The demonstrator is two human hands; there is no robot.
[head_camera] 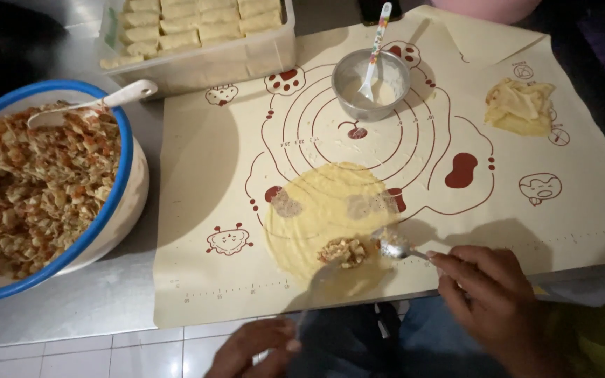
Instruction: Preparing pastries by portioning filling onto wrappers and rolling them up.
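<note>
The right hand (491,294), fingers clamped on one metal spoon (395,247), tips filling (344,252) onto one round yellow wrapper (323,210). At the bottom of the frame, the left hand (253,350) hangs with curled fingers. At left, one blue-rimmed bowl (117,182) holds more filling.

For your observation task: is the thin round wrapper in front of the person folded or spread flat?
Spread flat. The wrapper lies open on the mat, a small heap of filling uncovered near its lower edge, beside the spoon in the right hand.

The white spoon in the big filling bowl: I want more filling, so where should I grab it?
Grip the white spoon by its rounded handle end, which juts over the blue rim of the bowl toward the mat. Come from the mat side; its scoop end lies in the filling.
</note>
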